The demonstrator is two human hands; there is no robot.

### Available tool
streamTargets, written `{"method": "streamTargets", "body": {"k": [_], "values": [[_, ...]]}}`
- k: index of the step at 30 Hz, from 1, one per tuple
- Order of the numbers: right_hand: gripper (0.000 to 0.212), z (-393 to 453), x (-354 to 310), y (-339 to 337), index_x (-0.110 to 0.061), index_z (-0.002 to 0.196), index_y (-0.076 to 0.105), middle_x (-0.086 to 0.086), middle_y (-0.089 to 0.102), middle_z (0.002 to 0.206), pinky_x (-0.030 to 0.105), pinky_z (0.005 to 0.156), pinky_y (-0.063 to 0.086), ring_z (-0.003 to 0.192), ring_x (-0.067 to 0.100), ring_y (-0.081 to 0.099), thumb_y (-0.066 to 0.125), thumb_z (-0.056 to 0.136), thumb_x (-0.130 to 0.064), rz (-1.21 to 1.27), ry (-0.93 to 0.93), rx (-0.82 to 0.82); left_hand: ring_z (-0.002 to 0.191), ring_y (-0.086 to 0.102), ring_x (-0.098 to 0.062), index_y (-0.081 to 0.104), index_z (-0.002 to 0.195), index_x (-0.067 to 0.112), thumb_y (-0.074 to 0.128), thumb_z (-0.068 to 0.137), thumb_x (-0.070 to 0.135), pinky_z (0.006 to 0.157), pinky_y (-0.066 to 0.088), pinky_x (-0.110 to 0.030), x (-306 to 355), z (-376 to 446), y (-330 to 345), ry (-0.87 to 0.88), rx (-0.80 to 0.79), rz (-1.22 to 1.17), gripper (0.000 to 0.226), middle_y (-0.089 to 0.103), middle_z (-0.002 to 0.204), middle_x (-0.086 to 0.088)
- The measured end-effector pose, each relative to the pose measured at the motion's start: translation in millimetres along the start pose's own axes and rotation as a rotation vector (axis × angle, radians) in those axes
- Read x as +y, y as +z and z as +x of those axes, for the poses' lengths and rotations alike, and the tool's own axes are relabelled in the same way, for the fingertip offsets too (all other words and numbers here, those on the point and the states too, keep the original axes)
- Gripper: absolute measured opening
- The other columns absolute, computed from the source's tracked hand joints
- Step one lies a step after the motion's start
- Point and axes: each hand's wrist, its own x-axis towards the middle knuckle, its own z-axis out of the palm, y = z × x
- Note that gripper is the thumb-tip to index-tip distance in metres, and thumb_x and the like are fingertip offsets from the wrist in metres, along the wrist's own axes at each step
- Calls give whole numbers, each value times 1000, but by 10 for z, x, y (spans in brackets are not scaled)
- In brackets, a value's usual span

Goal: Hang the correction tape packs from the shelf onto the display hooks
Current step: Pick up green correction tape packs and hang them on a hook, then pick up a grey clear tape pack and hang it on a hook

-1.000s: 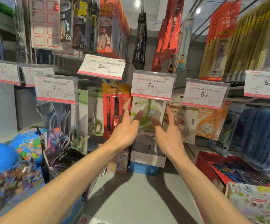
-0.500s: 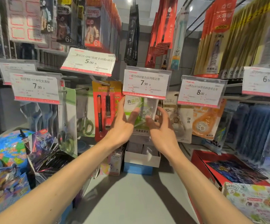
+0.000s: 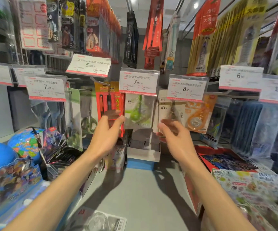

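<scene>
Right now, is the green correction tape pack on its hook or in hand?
On the hook: the green correction tape pack hangs under the 7.90 tag, both hands clear.

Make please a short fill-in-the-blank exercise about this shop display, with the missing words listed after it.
1. The green correction tape pack hangs under the price tag that reads ____.
2. The orange correction tape pack hangs under the tag that reads ____.
3. Neither the left hand nor the right hand holds a ____.

Missing words: 7.90; 8.00; pack

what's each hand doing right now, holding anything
Left hand: open, holding nothing, fingertips beside the green correction tape pack.
Right hand: open, fingers loosely bent, holding nothing.
</scene>
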Motion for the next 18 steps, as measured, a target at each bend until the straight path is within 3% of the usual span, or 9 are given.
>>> {"method": "streamTargets", "body": {"k": [2,5,7,9,12,15,18], "values": [[9,-200,28,-98,-27,98,74,-1,79,84,34,72,62,77,19,74,66,99,-24,97,25,2,102,68,-16,62,108,35,60,101,33,98,54,-42,28,-184,-82,-17,15,-47,7,71,109,3],[12,-507,140,-219,-21,95,76,-1,75,74,24,57,56,64,14,66,65,100,-19,175,70,2,94,71,-10,66,106,26,64,100,23,88,58,-31,66,-507,-173,-14,46,-80,7,74,104,2],[13,-699,236,-266,-16,97,75,-1,73,72,20,52,51,59,11,62,63,101,-17,205,113,-10,95,71,-14,67,105,22,64,100,18,86,58,-34,72,-737,-215,-28,77,-122,7,75,104,-5],[13,-865,327,-294,-13,99,75,-1,71,70,20,49,48,56,11,59,62,101,-15,222,149,-27,93,69,-24,67,101,21,63,100,13,83,58,-40,59,-952,-267,-47,98,-151,10,74,104,-12],[14,-1078,412,-289,-7,102,73,-1,69,68,19,48,46,54,10,57,61,101,-13,230,205,-37,71,66,-17,67,99,22,62,99,9,62,57,-28,0,-1188,-413,-82,98,-180,13,73,82,1],[15,-1254,464,-282,-5,104,72,1,68,69,19,48,46,54,10,57,60,102,-12,219,245,-28,66,66,-21,67,102,22,64,98,15,63,56,-43,-108,-1317,-584,-114,83,-203,9,73,76,3],[14,-1364,506,-252,-6,103,73,-1,69,68,18,48,47,54,8,58,61,101,-14,177,262,-6,67,67,-17,69,97,31,64,95,20,63,56,-35,-266,-1363,-734,-119,74,-204,12,75,78,3]]}}
